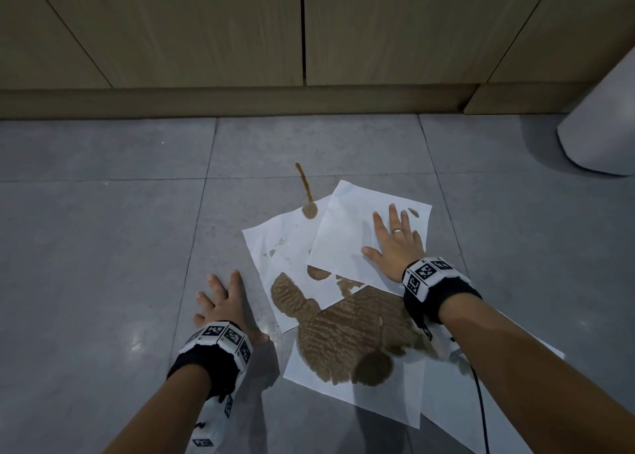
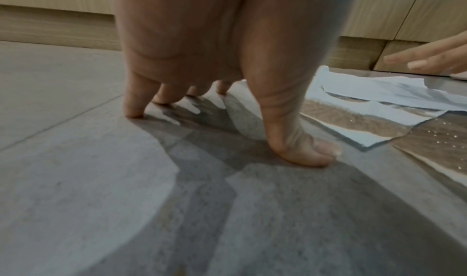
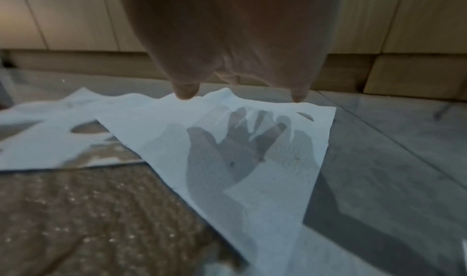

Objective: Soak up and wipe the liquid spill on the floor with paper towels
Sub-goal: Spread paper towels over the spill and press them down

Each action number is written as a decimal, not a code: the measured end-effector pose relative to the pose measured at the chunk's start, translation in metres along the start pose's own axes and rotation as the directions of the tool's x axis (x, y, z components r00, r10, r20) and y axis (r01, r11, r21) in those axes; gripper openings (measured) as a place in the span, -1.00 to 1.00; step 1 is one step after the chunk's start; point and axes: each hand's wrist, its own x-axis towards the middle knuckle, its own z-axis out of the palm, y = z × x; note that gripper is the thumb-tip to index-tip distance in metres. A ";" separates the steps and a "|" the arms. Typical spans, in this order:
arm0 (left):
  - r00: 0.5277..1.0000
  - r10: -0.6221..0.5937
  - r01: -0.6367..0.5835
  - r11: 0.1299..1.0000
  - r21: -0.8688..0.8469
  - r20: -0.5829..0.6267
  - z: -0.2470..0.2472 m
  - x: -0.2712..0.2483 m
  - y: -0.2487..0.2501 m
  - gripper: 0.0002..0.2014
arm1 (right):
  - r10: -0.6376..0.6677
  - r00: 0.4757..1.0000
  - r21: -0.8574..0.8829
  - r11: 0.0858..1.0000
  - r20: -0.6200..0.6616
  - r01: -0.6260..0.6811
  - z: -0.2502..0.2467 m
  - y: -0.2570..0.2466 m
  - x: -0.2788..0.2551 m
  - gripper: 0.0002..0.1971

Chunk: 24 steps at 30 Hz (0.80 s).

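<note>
Three white paper towels overlap on the grey tile floor (image 1: 103,247). The nearest towel (image 1: 378,395) carries a large brown soaked patch (image 1: 343,336). The left towel (image 1: 275,247) has brown stains at both ends. My right hand (image 1: 395,244) lies open with spread fingers on the top towel (image 1: 347,244). In the right wrist view the right hand (image 3: 240,76) throws its shadow on that towel (image 3: 252,140). A thin brown streak of spill (image 1: 304,182) runs on bare tile beyond the towels. My left hand (image 1: 223,299) rests flat on the bare floor left of them, its fingers (image 2: 134,108) touching tile.
Wooden cabinet doors (image 1: 206,41) and a toe kick (image 1: 240,103) close off the far side. A white rounded object (image 1: 604,127) stands on the floor at the far right. A black cable (image 1: 481,412) hangs under my right forearm.
</note>
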 end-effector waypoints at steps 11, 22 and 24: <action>1.000 -0.004 0.004 1.000 0.005 0.026 -0.005 -0.004 0.002 0.28 | -0.112 0.981 -0.184 0.973 0.160 0.141 0.028 -0.021 0.021 -0.31; 0.998 -0.012 0.012 1.000 0.000 0.063 -0.008 -0.003 0.002 0.28 | -0.077 0.974 -0.230 0.965 0.215 0.127 0.024 -0.027 0.022 -0.28; 0.998 -0.014 0.014 1.000 0.002 0.062 -0.008 -0.003 0.002 0.29 | -0.068 0.979 -0.225 0.968 0.190 0.111 0.019 -0.032 0.023 -0.28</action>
